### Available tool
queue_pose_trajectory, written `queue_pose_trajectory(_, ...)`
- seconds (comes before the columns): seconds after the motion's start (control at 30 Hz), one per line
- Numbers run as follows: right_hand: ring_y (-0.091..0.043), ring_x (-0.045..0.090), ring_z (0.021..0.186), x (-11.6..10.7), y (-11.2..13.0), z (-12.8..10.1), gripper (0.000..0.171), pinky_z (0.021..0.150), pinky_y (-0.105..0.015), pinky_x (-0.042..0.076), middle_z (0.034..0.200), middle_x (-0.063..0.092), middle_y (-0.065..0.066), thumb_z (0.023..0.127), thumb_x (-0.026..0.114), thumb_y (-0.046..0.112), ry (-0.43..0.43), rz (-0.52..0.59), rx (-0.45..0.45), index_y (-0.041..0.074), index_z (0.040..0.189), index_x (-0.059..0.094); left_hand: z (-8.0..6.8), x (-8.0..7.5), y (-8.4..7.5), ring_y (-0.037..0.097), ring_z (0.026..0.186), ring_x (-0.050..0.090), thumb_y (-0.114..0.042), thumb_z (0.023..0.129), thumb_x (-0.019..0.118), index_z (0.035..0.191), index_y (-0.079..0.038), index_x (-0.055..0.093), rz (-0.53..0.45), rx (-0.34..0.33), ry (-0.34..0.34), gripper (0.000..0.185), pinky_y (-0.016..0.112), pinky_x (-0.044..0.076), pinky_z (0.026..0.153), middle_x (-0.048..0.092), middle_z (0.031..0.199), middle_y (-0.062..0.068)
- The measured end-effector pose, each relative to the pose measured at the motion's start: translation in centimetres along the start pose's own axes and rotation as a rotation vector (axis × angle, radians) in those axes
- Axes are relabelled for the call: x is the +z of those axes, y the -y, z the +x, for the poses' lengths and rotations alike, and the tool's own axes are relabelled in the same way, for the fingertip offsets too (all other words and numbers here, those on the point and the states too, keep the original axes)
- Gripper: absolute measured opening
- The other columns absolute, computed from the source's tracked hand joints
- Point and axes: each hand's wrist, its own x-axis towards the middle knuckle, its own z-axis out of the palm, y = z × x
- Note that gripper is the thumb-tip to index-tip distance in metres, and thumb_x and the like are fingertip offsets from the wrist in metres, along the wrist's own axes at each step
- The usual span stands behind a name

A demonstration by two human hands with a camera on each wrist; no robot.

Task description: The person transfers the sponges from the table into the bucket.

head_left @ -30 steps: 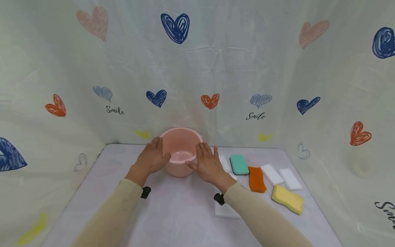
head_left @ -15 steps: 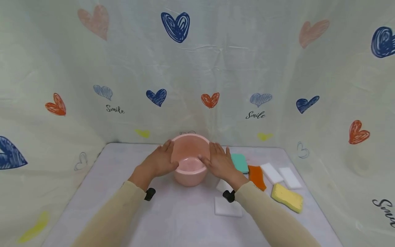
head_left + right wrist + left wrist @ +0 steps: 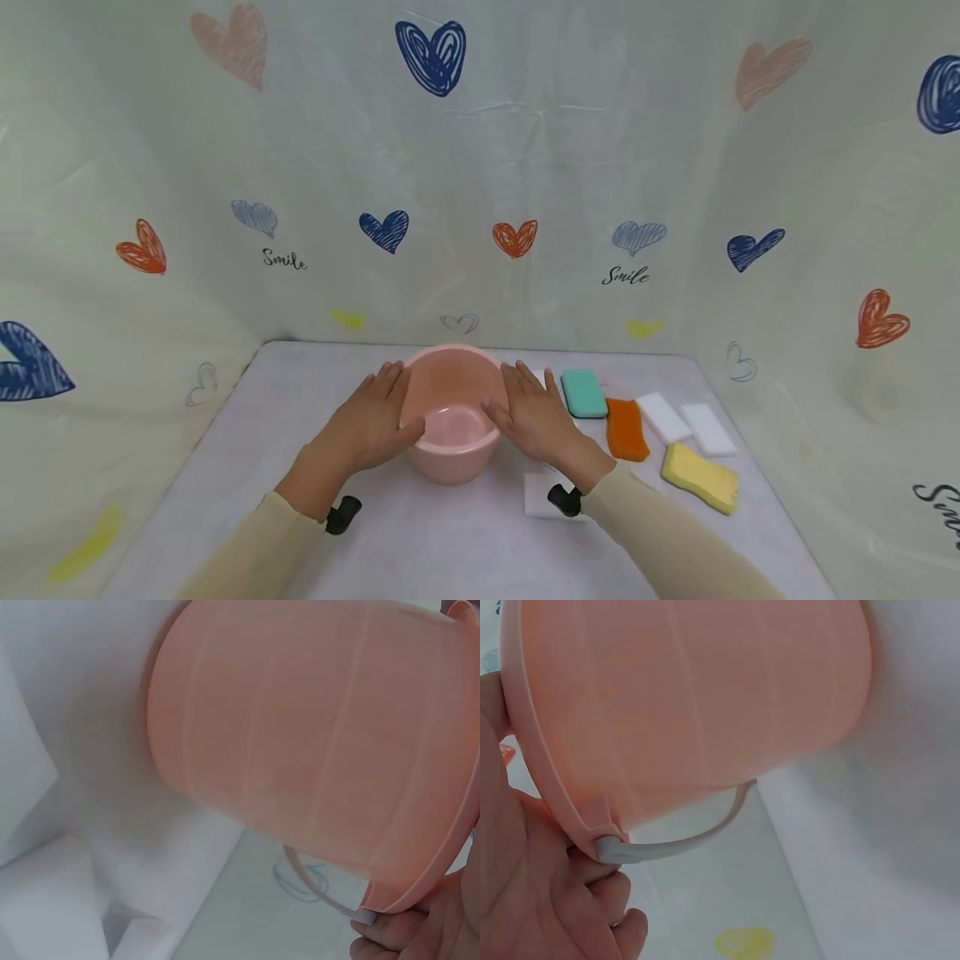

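A pink bucket [image 3: 452, 463] stands upright near the back middle of the table, its inside visible from above. My left hand [image 3: 371, 423] holds its left side and my right hand [image 3: 542, 427] its right side, thumbs toward the near rim. In the left wrist view, the fingers [image 3: 609, 896] bend under the rim beside the end of a grey handle [image 3: 679, 845]. Likewise, the right wrist view has fingers [image 3: 401, 930] at the rim by the handle's other end. The handle hangs behind the bucket. Whether the base touches the table cannot be told.
On the right lie a teal sponge [image 3: 583, 393], an orange sponge [image 3: 627, 430], a yellow sponge [image 3: 700, 477] and several white blocks [image 3: 664, 418]. One white block [image 3: 537, 495] is partly hidden by my right wrist. A heart-printed curtain [image 3: 555, 167] surrounds the table [image 3: 442, 550].
Both hands have moved the bucket to the right and then nearer to me, away from the back curtain. The sponges and white blocks have stayed put.
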Motion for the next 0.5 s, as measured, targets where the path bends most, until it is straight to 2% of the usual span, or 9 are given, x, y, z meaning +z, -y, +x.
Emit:
queue_pose_trajectory(0.27,-0.039,0.031,0.159,0.1,2.0,-2.9,0.077,0.129,-0.065,0.016,0.164,0.044,-0.021,0.109,0.049,0.051,0.008,0.0,-0.03,-0.005,0.161,0.037,-3.8,0.4,-0.3,0.044,0.161,0.021,-0.039,0.103,0.053,0.162,0.008,0.028,-0.027,0.008,-0.062,0.08,0.059,0.022,0.13,0.025,0.172,0.026)
queue_pose_trajectory(0.5,-0.04,0.035,0.157,-0.2,3.1,-5.1,0.077,0.129,-0.065,0.019,0.161,0.047,-0.023,0.108,0.052,0.051,0.016,-0.017,-0.036,-0.006,0.159,0.039,-5.7,0.4,-0.5,0.044,0.16,0.024,-0.04,0.105,0.053,0.162,0.008,0.03,-0.027,0.04,-0.086,0.078,0.059,0.024,0.129,0.026,0.171,0.027)
